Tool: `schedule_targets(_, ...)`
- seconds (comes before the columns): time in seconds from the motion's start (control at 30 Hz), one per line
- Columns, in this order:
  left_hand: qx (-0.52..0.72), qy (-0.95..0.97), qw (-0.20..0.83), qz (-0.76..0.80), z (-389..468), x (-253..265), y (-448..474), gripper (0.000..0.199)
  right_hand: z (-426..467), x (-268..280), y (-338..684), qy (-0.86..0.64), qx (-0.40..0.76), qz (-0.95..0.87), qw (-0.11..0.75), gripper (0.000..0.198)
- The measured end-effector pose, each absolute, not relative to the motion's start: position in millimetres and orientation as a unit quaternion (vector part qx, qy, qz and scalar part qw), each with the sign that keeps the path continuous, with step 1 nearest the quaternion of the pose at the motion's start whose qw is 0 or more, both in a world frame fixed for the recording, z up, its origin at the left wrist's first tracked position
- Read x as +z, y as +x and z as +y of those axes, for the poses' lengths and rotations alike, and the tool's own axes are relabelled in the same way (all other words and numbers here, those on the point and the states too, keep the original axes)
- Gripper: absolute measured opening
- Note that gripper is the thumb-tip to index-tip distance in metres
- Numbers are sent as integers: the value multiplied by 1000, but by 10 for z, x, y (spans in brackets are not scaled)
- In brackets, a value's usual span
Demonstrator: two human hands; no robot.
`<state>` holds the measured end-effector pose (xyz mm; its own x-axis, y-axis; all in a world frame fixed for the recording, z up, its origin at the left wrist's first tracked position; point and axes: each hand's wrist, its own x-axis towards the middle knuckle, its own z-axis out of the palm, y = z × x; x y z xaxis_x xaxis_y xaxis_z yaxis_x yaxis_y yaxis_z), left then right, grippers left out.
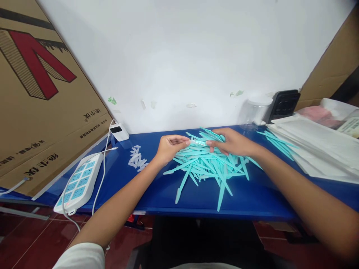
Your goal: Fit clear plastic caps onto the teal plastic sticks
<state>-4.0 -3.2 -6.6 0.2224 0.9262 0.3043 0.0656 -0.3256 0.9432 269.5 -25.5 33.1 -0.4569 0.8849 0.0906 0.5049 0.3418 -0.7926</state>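
A pile of turquoise eyebrow razors (207, 164) lies on the blue table, some pointing out toward the front edge. Above it, my right hand (231, 142) pinches one razor (201, 142) between thumb and fingers. More turquoise razors (210, 133) show along the fingers of that hand; whether they are held too I cannot tell. My left hand (171, 147) is closed, its thumb and forefinger pinching a small clear cap (193, 141) at the razor's left end. A little heap of clear plastic caps (137, 158) lies left of my left hand.
A white power strip (80, 183) with cables and a small white device (119, 131) are at the left, beside a large cardboard box (50, 123). At the right are more razors (277, 144), white bags (322, 145), a clear jar (255, 112) and a black phone (284, 104).
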Motion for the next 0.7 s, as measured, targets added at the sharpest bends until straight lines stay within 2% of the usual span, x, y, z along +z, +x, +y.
schedule_targets(0.23, 499, 638, 450, 376, -82, -66, 12, 35, -306, 349, 2632, -438, 360, -782, 258, 45)
schedule_targets(0.47, 471, 652, 464, 371, -156, -70, 48, 36, -395, 348, 2482, -432, 312, -795, 290, 51)
schedule_targets(0.7, 476, 653, 471, 354, -136, -68, 81, 34, -329, 269, 2536, -404, 399, -772, 286, 48)
